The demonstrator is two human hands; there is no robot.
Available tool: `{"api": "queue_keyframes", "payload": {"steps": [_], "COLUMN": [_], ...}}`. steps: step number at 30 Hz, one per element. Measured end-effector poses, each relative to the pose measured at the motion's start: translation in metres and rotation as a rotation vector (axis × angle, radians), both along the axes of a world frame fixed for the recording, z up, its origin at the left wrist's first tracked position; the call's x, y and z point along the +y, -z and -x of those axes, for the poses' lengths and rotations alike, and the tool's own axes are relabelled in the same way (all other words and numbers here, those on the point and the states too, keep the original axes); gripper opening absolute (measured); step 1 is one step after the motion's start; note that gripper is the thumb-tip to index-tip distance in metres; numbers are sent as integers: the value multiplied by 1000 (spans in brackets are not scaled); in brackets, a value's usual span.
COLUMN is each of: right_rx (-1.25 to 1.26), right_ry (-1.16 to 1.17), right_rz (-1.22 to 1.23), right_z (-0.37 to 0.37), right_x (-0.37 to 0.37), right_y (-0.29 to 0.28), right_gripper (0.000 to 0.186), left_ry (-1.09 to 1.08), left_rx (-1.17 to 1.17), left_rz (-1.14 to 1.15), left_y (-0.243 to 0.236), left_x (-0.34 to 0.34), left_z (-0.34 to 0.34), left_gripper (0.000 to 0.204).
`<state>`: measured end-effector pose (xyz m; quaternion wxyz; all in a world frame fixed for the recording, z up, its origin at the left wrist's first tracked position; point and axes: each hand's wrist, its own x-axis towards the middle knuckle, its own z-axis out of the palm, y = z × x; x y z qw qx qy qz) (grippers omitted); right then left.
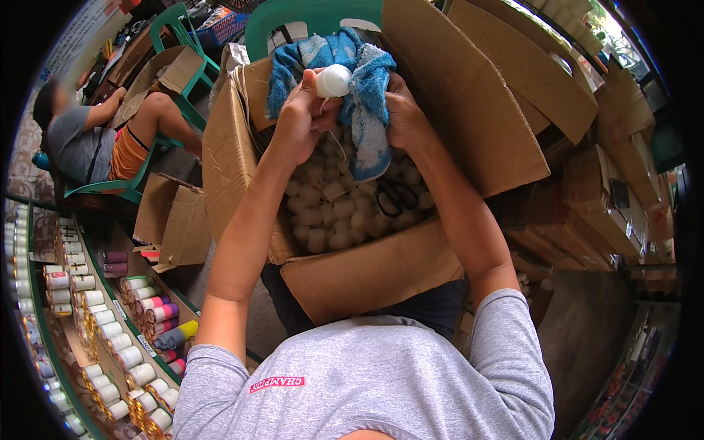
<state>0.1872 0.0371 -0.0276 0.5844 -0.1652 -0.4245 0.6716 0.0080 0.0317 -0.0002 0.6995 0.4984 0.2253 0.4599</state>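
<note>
Green plastic chair point(315, 18) stands at the top centre and serves as the landmark. Left of the chair, a second green chair point(172, 22) stands among open cartons point(165, 73). Further left and lower, a seated person point(88, 139) occupies a green seat. Below that person, flattened cardboard point(176, 220) lies on the grey floor point(260, 323). Far below and left of the chair, a shelf point(95, 323) carries rows of capped cans, white, pink, purple and yellow. Right of the chair, stacked brown boxes point(609, 191) crowd the space. Daylight enters at the upper right beyond the boxes. Walls cannot be made out.
</note>
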Motion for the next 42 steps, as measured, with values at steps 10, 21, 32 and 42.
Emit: {"api": "queue_keyframes", "payload": {"steps": [10, 21, 32, 42], "right_rx": [-1000, -1267, -1251, -1304], "right_ry": [492, 669, 561, 555], "right_rz": [-329, -320, -293, -277], "right_z": [-32, -49, -46, -43], "right_x": [18, 19, 0, -2], "right_y": [0, 14, -2, -11], "right_gripper": [24, 30, 30, 31], "left_ry": [-389, -44, -721, -434], "left_rx": [833, 2010, 1924, 1972], "left_rz": [-190, -651, -1219, -963], "left_y": [10, 109, 208, 192], "left_x": [16, 73, 83, 83], "left_z": [16, 6, 24, 21], "left_gripper": [47, 33, 36, 39]}}
